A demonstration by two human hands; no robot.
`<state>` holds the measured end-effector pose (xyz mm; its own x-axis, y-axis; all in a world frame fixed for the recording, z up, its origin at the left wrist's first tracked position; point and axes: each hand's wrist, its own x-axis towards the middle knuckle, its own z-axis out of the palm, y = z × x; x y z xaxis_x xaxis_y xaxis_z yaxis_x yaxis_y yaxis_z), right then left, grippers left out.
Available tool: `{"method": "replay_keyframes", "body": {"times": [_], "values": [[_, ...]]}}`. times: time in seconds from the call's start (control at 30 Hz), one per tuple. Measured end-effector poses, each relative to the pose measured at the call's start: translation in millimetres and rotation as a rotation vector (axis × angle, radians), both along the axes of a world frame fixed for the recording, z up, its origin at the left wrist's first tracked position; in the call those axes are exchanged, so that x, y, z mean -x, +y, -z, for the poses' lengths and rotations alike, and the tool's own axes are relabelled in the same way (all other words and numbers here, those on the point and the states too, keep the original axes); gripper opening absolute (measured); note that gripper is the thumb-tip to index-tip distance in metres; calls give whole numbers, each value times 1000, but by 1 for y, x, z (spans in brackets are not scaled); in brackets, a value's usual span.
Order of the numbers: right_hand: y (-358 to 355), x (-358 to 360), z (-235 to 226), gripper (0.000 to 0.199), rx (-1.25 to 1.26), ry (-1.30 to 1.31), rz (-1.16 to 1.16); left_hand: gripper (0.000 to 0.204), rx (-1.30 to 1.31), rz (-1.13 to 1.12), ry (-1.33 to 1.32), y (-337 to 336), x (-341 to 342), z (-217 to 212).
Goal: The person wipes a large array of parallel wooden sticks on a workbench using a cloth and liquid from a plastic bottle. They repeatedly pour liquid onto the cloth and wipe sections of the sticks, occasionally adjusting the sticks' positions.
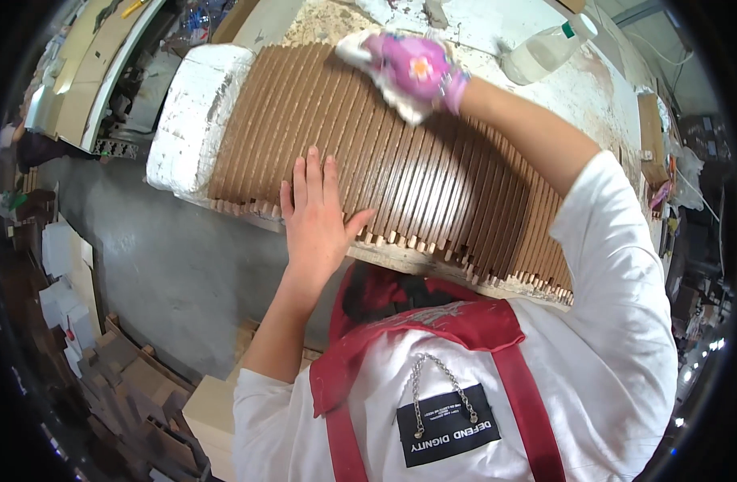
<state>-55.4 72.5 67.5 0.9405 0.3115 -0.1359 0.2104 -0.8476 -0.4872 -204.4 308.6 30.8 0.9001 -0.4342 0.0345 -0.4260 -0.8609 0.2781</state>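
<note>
Dozens of brown wooden slats (400, 173) lie packed edge to edge across the desk (593, 88). My left hand (316, 213) presses flat and open; my gloved right hand (408, 68) rubs the far ends, grip closed on nothing I can make out.

Head camera looks steeply down — close over the workbench (497, 32).
</note>
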Motion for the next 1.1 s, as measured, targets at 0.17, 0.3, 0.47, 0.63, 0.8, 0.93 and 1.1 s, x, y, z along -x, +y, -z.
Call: {"method": "replay_keyframes", "body": {"times": [0.17, 0.3, 0.47, 0.63, 0.8, 0.93, 1.1], "values": [[42, 77, 31, 30, -177, -574, -121, 86, -67, 5, -18, 2, -1, -3], [-10, -3, 35, 22, 70, -91, 86, 84, 2, 45, 4, 0, -2, -4], [7, -1, -7, 27, -666, 454, 269, 87, -50, -84, 35, 28, -3, -4], [34, 11, 43, 23, -281, 226, 243, 88, -51, -54, 2, 28, -5, 0], [-9, -36, 6, 22, 72, -37, 269, 85, -67, -47, 13, 27, -4, -5], [-78, -14, 0, 28, -413, -17, 412, 81, 25, 15, 84, 38, -11, -14], [-194, 105, -23, 57, -1802, 601, 241, 57, 389, 211, -50, 20, -53, -33]]}}
